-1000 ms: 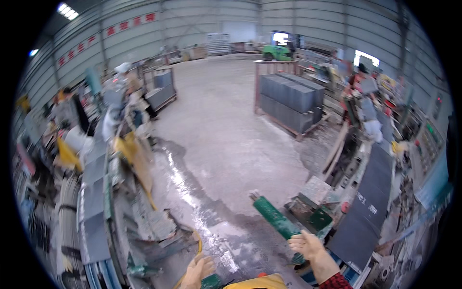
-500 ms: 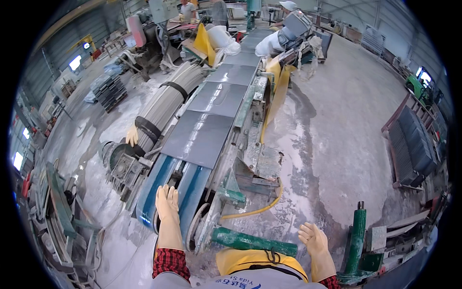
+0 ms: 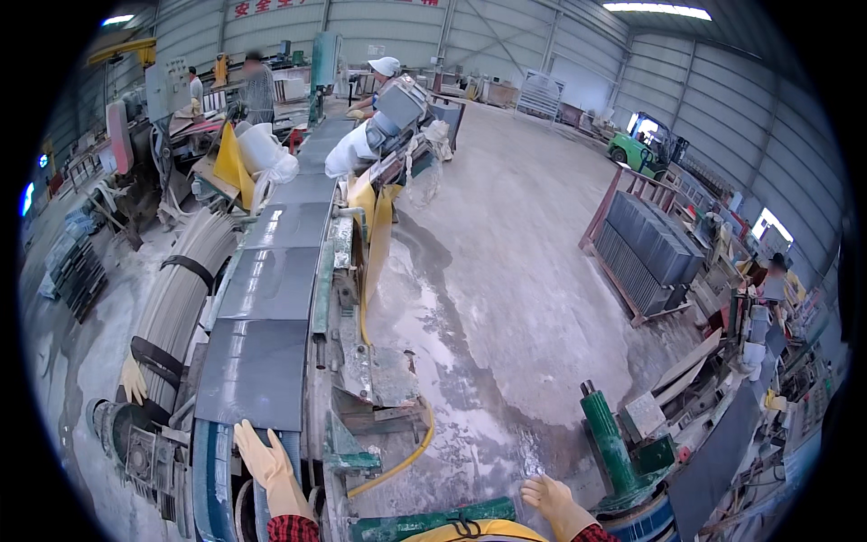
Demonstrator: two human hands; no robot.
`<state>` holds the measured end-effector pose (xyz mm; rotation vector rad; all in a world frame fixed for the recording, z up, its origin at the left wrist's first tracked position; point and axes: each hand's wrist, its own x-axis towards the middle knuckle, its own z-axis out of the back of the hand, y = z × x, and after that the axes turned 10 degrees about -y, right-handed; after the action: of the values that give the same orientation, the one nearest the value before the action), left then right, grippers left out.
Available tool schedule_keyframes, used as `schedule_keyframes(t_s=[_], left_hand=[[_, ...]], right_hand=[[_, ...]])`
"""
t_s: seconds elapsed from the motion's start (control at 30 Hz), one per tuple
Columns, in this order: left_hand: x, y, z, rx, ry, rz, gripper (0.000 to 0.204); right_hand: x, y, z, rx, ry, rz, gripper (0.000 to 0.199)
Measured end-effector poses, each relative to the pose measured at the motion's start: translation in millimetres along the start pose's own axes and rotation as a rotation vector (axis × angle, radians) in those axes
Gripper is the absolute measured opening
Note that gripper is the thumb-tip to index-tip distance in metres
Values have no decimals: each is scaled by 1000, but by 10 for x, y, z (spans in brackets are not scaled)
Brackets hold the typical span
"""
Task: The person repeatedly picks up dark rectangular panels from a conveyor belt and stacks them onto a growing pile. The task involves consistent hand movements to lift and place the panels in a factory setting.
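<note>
Left hand (image 3: pixel 264 459) in a cream rubber glove, fingers spread, holding nothing visible, at the near edge of a glossy dark-grey rectangular slab (image 3: pixel 253 375) — contact unclear — on a blue-belted conveyor's near end. Right hand (image 3: pixel 553 504), likewise gloved, loosely half-open, visibly gripping nothing.

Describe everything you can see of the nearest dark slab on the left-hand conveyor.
The slab is dark grey, flat and roughly rectangular, stone by its look. Its smooth top looks wet or polished, with a bright reflected streak left of its middle. It lies flat over the blue belts, its far edge at or against the next slab. The left hand has its open fingers at the near edge; whether they touch it is unclear.
</note>
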<state>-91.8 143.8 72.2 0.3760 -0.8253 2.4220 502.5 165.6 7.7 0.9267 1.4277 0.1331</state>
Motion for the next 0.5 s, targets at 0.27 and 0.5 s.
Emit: schedule_keyframes(t_s=[0.27, 0.5], left_hand=[[26, 1, 36, 74, 29, -37, 59], [21, -166, 89, 364, -123, -391, 49]], right_hand=[[634, -288, 725, 173, 81, -170, 40], [703, -17, 433, -93, -113, 12, 33]])
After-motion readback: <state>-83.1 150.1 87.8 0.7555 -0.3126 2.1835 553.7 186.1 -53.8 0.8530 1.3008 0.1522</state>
